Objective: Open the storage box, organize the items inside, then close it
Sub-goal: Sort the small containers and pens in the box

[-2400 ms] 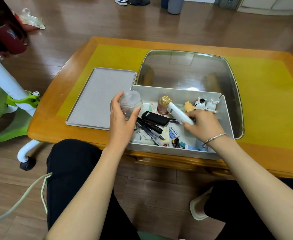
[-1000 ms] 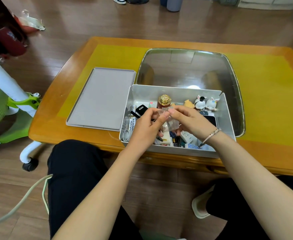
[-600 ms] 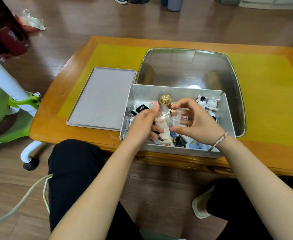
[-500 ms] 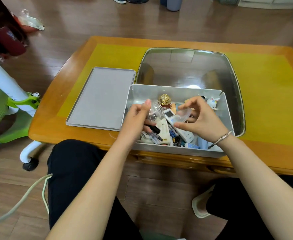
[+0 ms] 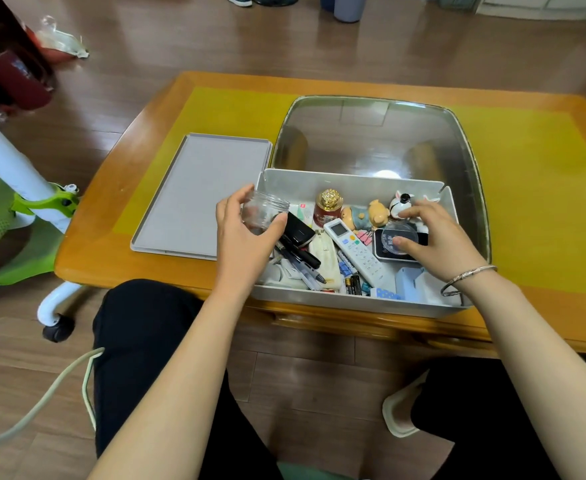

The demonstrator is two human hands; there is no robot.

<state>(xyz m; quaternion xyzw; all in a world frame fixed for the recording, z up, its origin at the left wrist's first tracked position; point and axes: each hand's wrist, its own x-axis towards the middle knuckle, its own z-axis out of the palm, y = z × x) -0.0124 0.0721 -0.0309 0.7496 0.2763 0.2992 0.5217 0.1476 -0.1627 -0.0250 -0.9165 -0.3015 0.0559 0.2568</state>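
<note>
The grey storage box [image 5: 350,301] stands open at the table's near edge, with its flat lid [image 5: 200,192] lying to its left. My left hand [image 5: 246,233] grips a clear, lidless jar [image 5: 262,214] over the box's left end. My right hand [image 5: 435,235] holds the jar's clear round lid [image 5: 397,237] flat over a black device at the box's right end. Inside lie a white remote [image 5: 355,251], a gold-capped red bottle [image 5: 328,207], small animal figurines [image 5: 376,213], black pens [image 5: 300,254] and batteries [image 5: 353,284].
The box sits on a wooden coffee table [image 5: 111,244] with a yellow mat [image 5: 541,199] and a glass centre panel [image 5: 371,140]. A green and white chair [image 5: 14,216] stands at the left. My knees are close under the table's near edge.
My hands met over the box and unscrewed the jar. They have since parted: the left carried the jar to the left end, and the right carried the lid to the right end.
</note>
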